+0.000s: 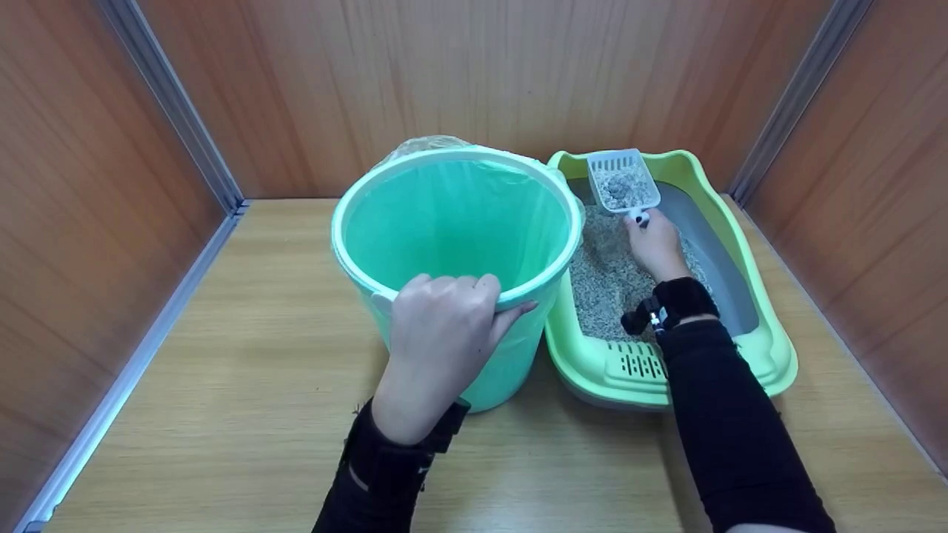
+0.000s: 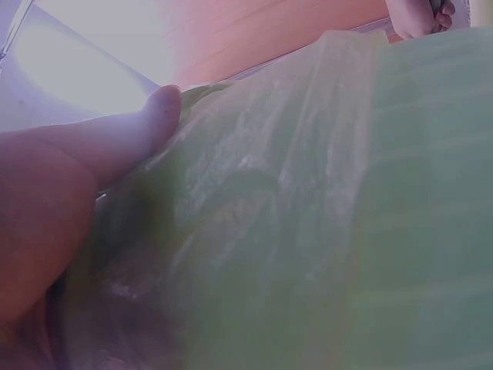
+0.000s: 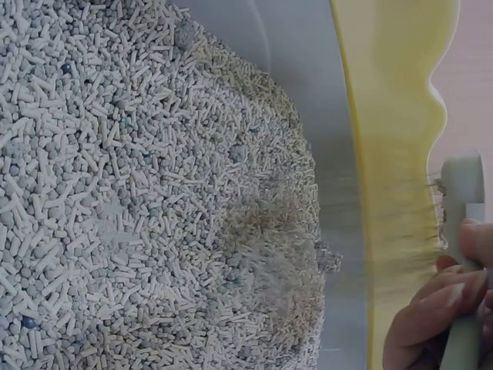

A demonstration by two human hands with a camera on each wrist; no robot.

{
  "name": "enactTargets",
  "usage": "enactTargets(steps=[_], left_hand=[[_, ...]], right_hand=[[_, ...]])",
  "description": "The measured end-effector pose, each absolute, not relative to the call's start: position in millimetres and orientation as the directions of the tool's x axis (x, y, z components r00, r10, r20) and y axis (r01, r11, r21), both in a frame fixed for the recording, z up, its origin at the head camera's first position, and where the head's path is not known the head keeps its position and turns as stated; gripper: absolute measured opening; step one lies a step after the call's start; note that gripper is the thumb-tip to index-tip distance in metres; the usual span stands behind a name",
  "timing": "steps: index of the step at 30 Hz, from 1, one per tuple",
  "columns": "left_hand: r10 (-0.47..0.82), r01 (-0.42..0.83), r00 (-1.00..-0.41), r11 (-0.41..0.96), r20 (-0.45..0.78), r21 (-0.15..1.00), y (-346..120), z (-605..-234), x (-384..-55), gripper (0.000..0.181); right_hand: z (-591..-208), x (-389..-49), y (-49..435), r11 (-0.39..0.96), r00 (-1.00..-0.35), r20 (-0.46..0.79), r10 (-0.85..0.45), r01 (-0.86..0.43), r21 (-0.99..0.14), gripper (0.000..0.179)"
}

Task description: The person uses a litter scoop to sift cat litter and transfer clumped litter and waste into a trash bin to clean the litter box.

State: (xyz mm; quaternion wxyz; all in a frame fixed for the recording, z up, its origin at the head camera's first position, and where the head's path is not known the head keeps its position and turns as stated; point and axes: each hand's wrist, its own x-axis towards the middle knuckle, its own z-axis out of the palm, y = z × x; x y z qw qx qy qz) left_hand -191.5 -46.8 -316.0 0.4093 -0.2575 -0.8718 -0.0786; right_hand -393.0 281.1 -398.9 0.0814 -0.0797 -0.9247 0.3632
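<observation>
Black sleeves (image 1: 740, 422) reach in from the bottom edge, each ending in a strapped wrist and a bare hand. With our left hand (image 1: 444, 326) we grip the near rim of the green bin (image 1: 503, 377), knuckles over the edge and thumb along the outside. Our right hand (image 1: 655, 244) has its fingers curled round the handle of the slotted litter scoop (image 1: 613, 160), which we hold over the far part of the litter box (image 1: 774, 348), just to the right of the bin.

We judge the step in hand to be sifting: grey litter lies in the scoop, and streaks beside it in the right wrist view look like grains dropping through the slots. Our next move seems to call for a small, level shake, then a steady carry toward the bin's mouth without tipping.

We see short pale sticks mixed with rounded grey grains and a few dark blue beads in the litter (image 1: 607, 296). Thin, crinkled, translucent plastic makes the liner (image 1: 459, 215), folded over the bin's round rim. Smooth green plastic forms the box's wavy rim above its grey base; pale wood-grained flooring (image 1: 259, 355) lies beneath.
</observation>
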Motion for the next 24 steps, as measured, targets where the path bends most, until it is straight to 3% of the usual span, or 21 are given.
enactTargets(steps=[12, 24], left_hand=[[0.379, 0.511, -0.518, 0.856, 0.767, -0.079, -46.6, -315.8, -192.1, 0.064], [0.388, 0.509, -0.534, 0.857, 0.751, -0.08, -47.3, -316.4, -192.8, 0.063]], right_hand=[[-398.2, -386.1, 277.5, 0.744, -0.948, 0.243, 0.204, -0.011, -0.668, 0.032], [-402.5, -385.3, 280.3, 0.752, -0.972, 0.181, 0.151, -0.006, -0.66, 0.032]])
